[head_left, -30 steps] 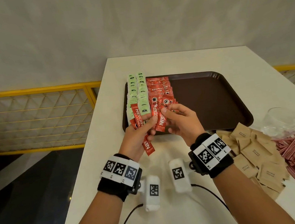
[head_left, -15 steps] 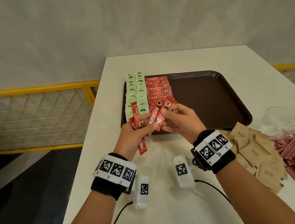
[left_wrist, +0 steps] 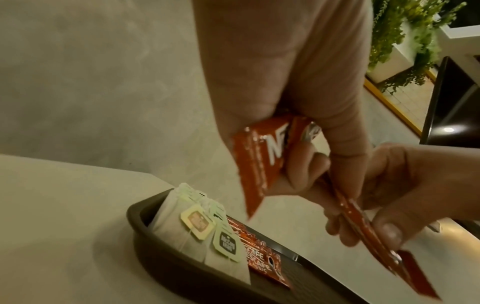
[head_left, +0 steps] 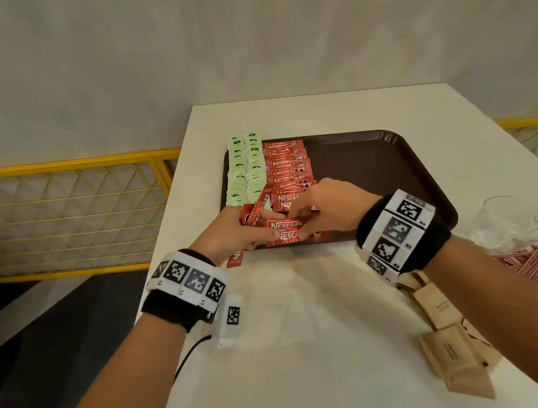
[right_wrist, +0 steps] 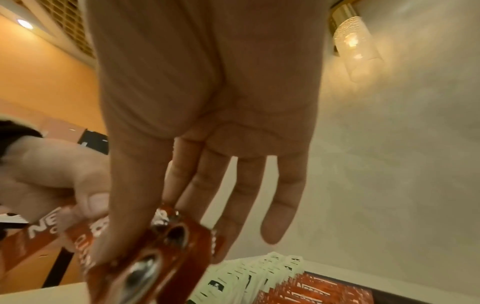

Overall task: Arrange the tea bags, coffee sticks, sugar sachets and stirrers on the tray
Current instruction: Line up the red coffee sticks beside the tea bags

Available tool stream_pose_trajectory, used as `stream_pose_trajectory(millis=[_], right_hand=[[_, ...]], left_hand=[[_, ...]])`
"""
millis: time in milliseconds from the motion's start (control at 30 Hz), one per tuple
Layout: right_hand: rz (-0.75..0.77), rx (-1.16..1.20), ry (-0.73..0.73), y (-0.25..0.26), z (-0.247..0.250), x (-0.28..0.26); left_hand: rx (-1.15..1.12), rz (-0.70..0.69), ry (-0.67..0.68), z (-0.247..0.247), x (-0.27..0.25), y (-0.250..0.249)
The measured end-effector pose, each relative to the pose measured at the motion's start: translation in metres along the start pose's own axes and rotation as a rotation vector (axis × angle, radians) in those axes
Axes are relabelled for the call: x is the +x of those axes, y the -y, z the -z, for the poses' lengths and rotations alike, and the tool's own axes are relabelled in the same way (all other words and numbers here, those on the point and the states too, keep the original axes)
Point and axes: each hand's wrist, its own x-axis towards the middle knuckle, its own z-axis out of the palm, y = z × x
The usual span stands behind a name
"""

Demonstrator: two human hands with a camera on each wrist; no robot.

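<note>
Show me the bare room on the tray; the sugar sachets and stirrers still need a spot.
The brown tray is bare right of the coffee sticks, out to its right rim. Its left strip is crowded: tea bags, sticks, and both hands, left hand and right hand, at the near-left edge.

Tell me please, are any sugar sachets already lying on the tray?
No, the brown sugar sachets all lie on the table, outside the tray, which holds only tea bags and coffee sticks.
</note>
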Motion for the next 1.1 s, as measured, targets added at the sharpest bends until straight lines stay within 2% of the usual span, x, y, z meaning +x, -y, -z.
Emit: stream_pose_trajectory(millis=[67, 167, 333, 433, 567, 833, 1000, 1100], right_hand=[[-0.002, -0.064, 0.055, 0.002, 0.000, 0.002], [-0.003, -0.005, 0.092, -0.001, -0.001, 0.003], [-0.186, 0.116, -0.001, -0.031, 0.002, 0.024], [-0.246, 0.038, 0.042, -0.042, -0.003, 0.044], [-0.240, -0.006, 0.109, -0.047, -0.018, 0.064], [-0.224, -0.040, 0.060, -0.054, -0.021, 0.086], [-0.185, -0.030, -0.002, -0.054, -0.024, 0.087], [-0.178, -0.047, -0.021, -0.053, -0.025, 0.087]], left_hand=[[-0.007, -0.004, -0.011, -0.001, 0.002, 0.001], [-0.040, 0.012, -0.067, -0.004, 0.004, 0.006], [-0.128, 0.052, -0.243, 0.001, 0.006, 0.013], [-0.211, 0.061, -0.272, 0.008, 0.003, 0.015], [-0.172, 0.074, -0.260, 0.012, 0.003, 0.019], [0.053, 0.098, -0.150, 0.003, 0.006, 0.022], [0.306, 0.019, -0.107, -0.010, 0.011, 0.017], [0.489, -0.048, 0.006, -0.022, 0.010, 0.011]])
